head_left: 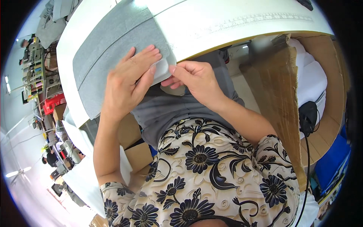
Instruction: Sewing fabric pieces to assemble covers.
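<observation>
A grey, soft-looking fabric piece (113, 49) with a seam line lies on the white table's left part, reaching its near edge. My left hand (132, 77) rests flat on it, fingers stretched out. Beside that thumb, a small white rounded piece (162, 68) lies on the fabric's near right corner; whether it is attached, I cannot tell. My right hand (196, 79) pinches the pale edge of this corner, thumb on top and fingers curled below. How many layers the pinch holds is hidden.
A ruler scale (261, 20) runs along the white table (189, 22). At the right stands an open cardboard box (332, 83) with white material (310, 75) and a black device (308, 116) on a cable. Shelves and people at work are far left.
</observation>
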Demonstrator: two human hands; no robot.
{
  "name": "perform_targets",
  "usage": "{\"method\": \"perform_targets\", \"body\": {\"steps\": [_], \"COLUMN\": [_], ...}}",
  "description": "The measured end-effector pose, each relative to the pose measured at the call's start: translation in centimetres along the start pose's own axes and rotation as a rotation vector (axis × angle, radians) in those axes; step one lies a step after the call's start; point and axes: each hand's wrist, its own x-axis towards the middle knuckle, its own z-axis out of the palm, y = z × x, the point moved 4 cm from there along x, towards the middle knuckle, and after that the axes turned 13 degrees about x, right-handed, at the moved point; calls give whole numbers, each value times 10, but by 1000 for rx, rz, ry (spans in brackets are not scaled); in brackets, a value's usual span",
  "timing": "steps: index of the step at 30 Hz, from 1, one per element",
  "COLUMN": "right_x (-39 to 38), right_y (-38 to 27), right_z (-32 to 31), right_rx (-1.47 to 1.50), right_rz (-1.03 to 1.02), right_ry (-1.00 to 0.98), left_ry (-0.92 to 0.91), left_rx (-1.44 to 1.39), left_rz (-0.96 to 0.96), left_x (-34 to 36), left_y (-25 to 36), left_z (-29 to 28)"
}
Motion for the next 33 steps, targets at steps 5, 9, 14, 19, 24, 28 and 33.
{"method": "perform_targets", "body": {"steps": [5, 9, 14, 19, 24, 28, 33], "right_x": [0, -1, -2, -1, 0, -1, 1], "right_y": [3, -1, -4, -9, -2, 2, 9], "right_z": [0, 1, 0, 2, 8, 11, 14], "right_rx": [24, -8, -46, -96, 187, 247, 142], "right_rz": [-8, -52, -76, -42, 78, 88, -12], "right_ry": [-8, 2, 15, 5, 70, 90, 128], "left_ry": [87, 119, 126, 132, 184, 197, 207], "left_rx": [184, 249, 280, 281, 173, 130, 131], "left_rz": [85, 157, 223, 171, 109, 102, 138], "left_x": [-1, -5, -3, -3, -2, -2, -2], "left_y": [15, 11, 13, 20, 14, 13, 11], "left_z": [2, 6, 3, 3, 3, 2, 2]}}
